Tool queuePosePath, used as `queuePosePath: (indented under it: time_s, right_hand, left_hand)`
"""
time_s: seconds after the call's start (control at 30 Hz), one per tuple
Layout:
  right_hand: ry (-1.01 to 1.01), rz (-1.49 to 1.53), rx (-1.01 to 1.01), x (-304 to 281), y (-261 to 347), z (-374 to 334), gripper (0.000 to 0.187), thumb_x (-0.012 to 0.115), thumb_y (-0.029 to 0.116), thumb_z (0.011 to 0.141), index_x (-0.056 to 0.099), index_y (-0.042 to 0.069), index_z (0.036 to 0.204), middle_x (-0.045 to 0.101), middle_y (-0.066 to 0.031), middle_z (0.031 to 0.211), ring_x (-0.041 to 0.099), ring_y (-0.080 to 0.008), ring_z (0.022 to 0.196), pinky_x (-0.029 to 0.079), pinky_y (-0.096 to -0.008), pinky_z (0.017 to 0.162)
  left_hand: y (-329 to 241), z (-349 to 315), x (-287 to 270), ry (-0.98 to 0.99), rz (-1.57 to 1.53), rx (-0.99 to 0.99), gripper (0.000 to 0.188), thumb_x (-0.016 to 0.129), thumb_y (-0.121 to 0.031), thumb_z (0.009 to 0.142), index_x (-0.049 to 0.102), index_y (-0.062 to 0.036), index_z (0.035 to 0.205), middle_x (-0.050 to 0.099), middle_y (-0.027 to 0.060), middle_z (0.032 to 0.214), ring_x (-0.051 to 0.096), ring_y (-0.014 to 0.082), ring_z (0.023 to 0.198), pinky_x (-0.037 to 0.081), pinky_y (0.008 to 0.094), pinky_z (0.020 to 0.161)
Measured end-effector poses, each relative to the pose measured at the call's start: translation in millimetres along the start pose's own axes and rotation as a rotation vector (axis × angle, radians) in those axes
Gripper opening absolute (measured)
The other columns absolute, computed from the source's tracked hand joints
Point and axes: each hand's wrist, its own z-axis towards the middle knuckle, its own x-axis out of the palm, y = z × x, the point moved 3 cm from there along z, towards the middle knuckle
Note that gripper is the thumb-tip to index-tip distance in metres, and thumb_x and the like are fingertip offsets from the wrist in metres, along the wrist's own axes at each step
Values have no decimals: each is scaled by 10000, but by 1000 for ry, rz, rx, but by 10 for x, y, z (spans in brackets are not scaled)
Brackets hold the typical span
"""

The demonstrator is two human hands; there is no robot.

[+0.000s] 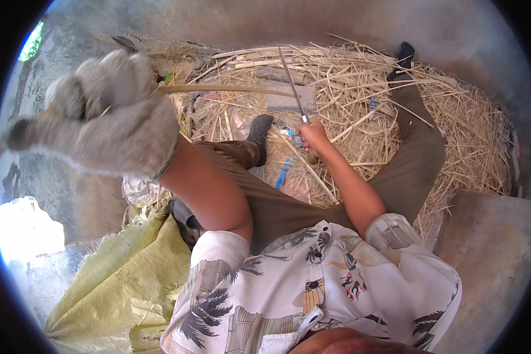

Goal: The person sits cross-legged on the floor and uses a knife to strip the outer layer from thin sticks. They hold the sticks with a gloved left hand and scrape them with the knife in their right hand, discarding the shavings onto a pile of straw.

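Observation:
My left hand [106, 118] wears a pale knitted work glove and is raised at the upper left, closed round a thin tan strip that looks like split bamboo or cane [224, 89]. From the glove the strip runs rightward to the blade of a long knife [288, 75]. My bare right hand [314, 140] grips the knife's handle, with the narrow blade pointing up and away. Where strip and blade cross, I cannot tell whether they touch. Below them lies a greyish block [290, 99] among shavings.
Loose tan strips and shavings [454, 135] cover the floor against a curved wall [360, 20]. My legs stretch out to both sides. A blue strap [284, 172] lies between them. A yellow woven sack [121, 277] is at the lower left, and a flat slab [489, 236] at the right.

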Motion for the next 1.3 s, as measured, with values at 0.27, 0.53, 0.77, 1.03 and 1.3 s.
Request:
queuePosePath:
  time_s: [0.27, 0.53, 0.77, 1.03, 1.3]
  right_hand:
    - [7, -510, -639, 344, 554, -622, 263, 659, 231, 806, 620, -7, 700, 607, -145, 586, 612, -291, 541, 481, -426, 554]
    - [-390, -480, -298, -574, -310, 325, 247, 650, 170, 779, 646, -76, 751, 636, -211, 614, 629, -299, 527, 492, -429, 528]
    - [-328, -9, -203, -390, 140, 94, 231, 646, 142, 773, 548, -7, 626, 514, -81, 527, 489, -175, 388, 375, -342, 346]
    - [-254, 220, -115, -365, 174, 26, 162, 668, 99, 761, 530, 47, 695, 441, -11, 528, 433, -119, 388, 349, -311, 347]
    - [253, 244, -300, -109, 962, -672, 271, 762, 228, 868, 581, 52, 770, 426, 46, 517, 381, -53, 376, 327, -240, 358]
  left_hand:
    - [-31, -109, 24, -299, 287, 151, 711, 425, -797, 891, 407, -198, 508, 317, -54, 487, 231, 104, 438, 179, 297, 447]
    - [-1542, -1056, 447, -23, 124, 450, 397, 587, -343, 982, 535, -172, 627, 507, -56, 518, 453, 64, 406, 351, 243, 422]
    - [-1736, -1020, 105, -99, 291, 502, 580, 508, -626, 959, 467, -200, 567, 444, -72, 497, 359, 65, 402, 289, 273, 423]
    - [-739, -317, -235, -214, 113, 192, 637, 583, -725, 870, 517, -174, 556, 444, -30, 506, 352, 87, 421, 259, 261, 402]
    - [149, 15, -199, 170, -259, -294, 644, 605, -728, 851, 494, -165, 558, 420, -43, 503, 331, 97, 412, 259, 245, 390]
